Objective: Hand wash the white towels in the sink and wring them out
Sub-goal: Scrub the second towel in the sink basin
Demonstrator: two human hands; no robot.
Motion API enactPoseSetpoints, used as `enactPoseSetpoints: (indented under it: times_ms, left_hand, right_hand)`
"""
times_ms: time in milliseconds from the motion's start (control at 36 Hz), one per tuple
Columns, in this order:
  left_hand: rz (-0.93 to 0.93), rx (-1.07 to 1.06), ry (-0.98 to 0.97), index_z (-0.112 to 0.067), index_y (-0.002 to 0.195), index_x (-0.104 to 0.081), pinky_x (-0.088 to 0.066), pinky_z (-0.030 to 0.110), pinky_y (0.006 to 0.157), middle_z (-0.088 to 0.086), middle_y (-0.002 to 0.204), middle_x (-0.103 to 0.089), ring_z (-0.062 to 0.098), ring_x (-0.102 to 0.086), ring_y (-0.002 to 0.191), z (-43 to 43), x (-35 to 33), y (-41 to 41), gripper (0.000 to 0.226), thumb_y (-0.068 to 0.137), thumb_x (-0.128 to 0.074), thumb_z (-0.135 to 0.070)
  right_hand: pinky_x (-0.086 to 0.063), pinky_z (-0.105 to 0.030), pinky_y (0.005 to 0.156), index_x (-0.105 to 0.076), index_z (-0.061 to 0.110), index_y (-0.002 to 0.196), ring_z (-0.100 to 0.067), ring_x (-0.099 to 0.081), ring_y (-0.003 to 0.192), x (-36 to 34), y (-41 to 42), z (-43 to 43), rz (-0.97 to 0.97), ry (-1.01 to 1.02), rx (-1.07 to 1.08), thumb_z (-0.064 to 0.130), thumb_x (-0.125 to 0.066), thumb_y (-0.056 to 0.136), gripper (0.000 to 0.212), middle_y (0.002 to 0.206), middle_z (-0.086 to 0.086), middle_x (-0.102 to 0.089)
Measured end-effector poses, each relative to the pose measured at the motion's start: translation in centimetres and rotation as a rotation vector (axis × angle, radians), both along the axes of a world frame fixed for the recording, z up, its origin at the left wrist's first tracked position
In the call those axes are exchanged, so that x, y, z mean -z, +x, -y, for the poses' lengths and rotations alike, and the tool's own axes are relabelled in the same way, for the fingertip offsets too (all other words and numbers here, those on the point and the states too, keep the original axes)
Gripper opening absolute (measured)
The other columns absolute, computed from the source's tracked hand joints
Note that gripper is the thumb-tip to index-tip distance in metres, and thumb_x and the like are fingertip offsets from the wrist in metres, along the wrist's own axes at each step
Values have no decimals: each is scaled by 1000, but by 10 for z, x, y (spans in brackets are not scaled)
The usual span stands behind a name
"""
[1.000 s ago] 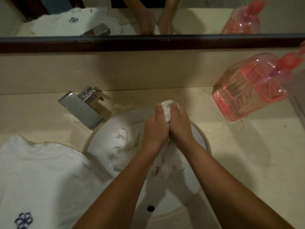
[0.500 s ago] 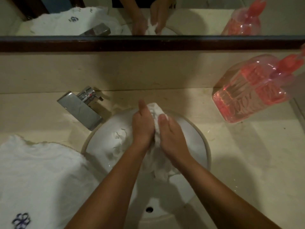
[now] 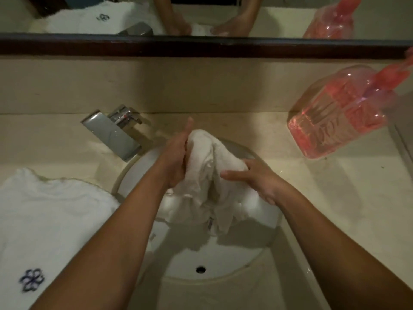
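Note:
A wet white towel (image 3: 207, 175) hangs bunched above the round white sink (image 3: 223, 267), its lower folds drooping into the bowl. My left hand (image 3: 176, 157) grips the towel's upper left side, thumb pointing up. My right hand (image 3: 252, 177) holds the towel's right side, fingers curled into the cloth and thumb stretched across it. A second white towel (image 3: 49, 220) with a blue flower emblem lies spread on the counter to the left of the sink.
A chrome faucet (image 3: 111, 130) stands at the sink's back left. A pink transparent soap bottle (image 3: 342, 117) sits on the beige counter at the right. A dark-framed mirror (image 3: 201, 44) runs along the wall behind.
My hands were pressed together around the bunched towel. They have moved apart, the right hand sliding down and to the right, and the towel has spread open between them.

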State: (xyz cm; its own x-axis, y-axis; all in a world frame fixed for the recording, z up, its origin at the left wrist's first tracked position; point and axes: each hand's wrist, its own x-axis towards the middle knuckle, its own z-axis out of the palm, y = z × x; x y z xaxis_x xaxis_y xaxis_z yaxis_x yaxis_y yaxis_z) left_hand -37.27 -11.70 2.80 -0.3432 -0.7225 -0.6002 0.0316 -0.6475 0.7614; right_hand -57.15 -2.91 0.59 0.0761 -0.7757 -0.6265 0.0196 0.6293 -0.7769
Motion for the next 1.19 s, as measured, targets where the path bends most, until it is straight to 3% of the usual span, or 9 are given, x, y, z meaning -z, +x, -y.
enactPoseSetpoints:
  times_ms: [139, 250, 361, 472, 611, 722, 861, 1083, 1194]
  left_hand:
    - [8, -10, -205, -6, 132, -71, -57, 50, 104, 15, 123, -76, 29, -72, 119, -17, 2, 8, 71, 98, -49, -64]
    - [-94, 14, -174, -24, 132, -74, -44, 54, 116, 13, 138, -69, 30, -64, 133, -33, 3, 6, 76, 96, -38, -80]
    - [-126, 82, -141, -40, 113, -82, -50, 52, 111, 6, 130, -75, 26, -68, 126, -49, 11, -4, 91, 63, -43, -106]
    - [-46, 119, -262, -48, 103, -78, -60, 38, 96, -10, 110, -80, 8, -73, 109, -54, 23, -11, 97, 40, -45, -113]
    - [43, -37, -241, -24, 99, -83, -55, 59, 104, 16, 110, -79, 35, -75, 108, -48, 37, 5, 107, 45, -50, -111]
    - [46, -76, -71, -5, 104, -81, -53, 61, 107, 23, 112, -77, 40, -74, 110, -35, 32, 20, 107, 58, -63, -99]
    - [178, -146, -57, -13, 102, -82, -57, 53, 102, 11, 100, -81, 31, -77, 101, -30, 21, 10, 92, 70, -58, -96]
    - [436, -322, -440, -36, 79, -69, -50, 9, 68, -21, 71, -72, -12, -67, 73, -48, 20, -37, 38, 105, -52, -57]
    - [420, -249, -441, -26, 93, -73, -51, 15, 68, -12, 80, -72, -3, -68, 76, -62, 17, -46, 51, 103, -41, -64]
  right_hand:
    - [-52, -58, 111, -61, 8, 145, -42, -66, 128, -23, 6, 6, 271, -68, 104, -3, -72, 93, 53, 138, -24, -68]
    - [-61, -49, 94, -61, 2, 139, -39, -71, 115, -49, 8, 13, 413, -92, 137, 3, -68, 88, 52, 125, -25, -70]
    - [-64, -43, 78, -74, 3, 115, -32, -76, 93, -64, 12, 19, 644, -65, 155, 11, -63, 80, 38, 103, -18, -75]
    - [-62, -43, 89, -79, 3, 108, -29, -74, 98, -53, 10, 15, 782, -33, 127, 17, -55, 83, 37, 103, -15, -75]
    - [-56, -53, 102, -61, -6, 139, -45, -67, 118, -32, -15, 15, 437, -30, 148, 5, -59, 81, 59, 128, -28, -67]
    - [-62, -32, 66, -77, 6, 112, -28, -76, 86, -30, -23, 16, -158, -106, 46, -5, -59, 90, 31, 102, -18, -79]
    - [-57, -39, 85, -77, 15, 104, -26, -73, 102, -26, 5, 20, -603, -172, 75, 11, -61, 95, 19, 104, -3, -78]
    - [-49, -43, 110, -32, 18, 155, -22, -56, 129, -33, 100, -2, -232, -53, 414, 63, -32, 109, 65, 144, 0, -51]
    - [-54, -51, 107, -53, 13, 140, -23, -63, 119, -24, 82, 15, -363, -111, 466, 60, -26, 110, 62, 136, -7, -62]
